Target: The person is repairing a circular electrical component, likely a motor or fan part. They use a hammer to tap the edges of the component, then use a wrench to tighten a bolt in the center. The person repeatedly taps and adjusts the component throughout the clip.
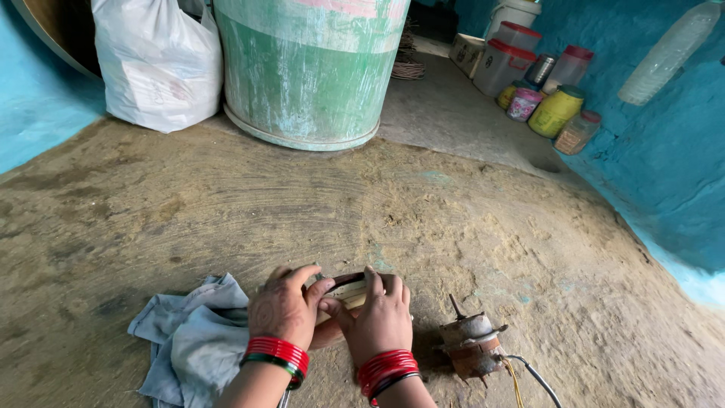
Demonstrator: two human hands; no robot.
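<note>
— Hands first: what are they doing with that ring?

— Both close on a dark round part, a ring-shaped housing [349, 291], low on the mud floor [226, 204]. The left hand [283, 306] curls over its near-left rim, and the right hand [381, 317] wraps the right side, thumb tucked toward the other hand. Gripping it from two sides seems meant to keep it steady against the ground; how much of it rests on the floor is hidden by the fingers.

— And the things beside it?

— A rusty small motor [472, 344] stands just to the right, apart from the right hand, with wires [529, 374] trailing toward the bottom edge. A crumpled grey-blue cloth [189, 336] lies just left of the left wrist, probably within reach for wiping.

— Room to move?

— Plenty ahead: bare floor runs to the green drum [310, 68] and white sack [155, 60]. Jars [555, 109] line the blue wall [664, 166] far right, well apart.
</note>
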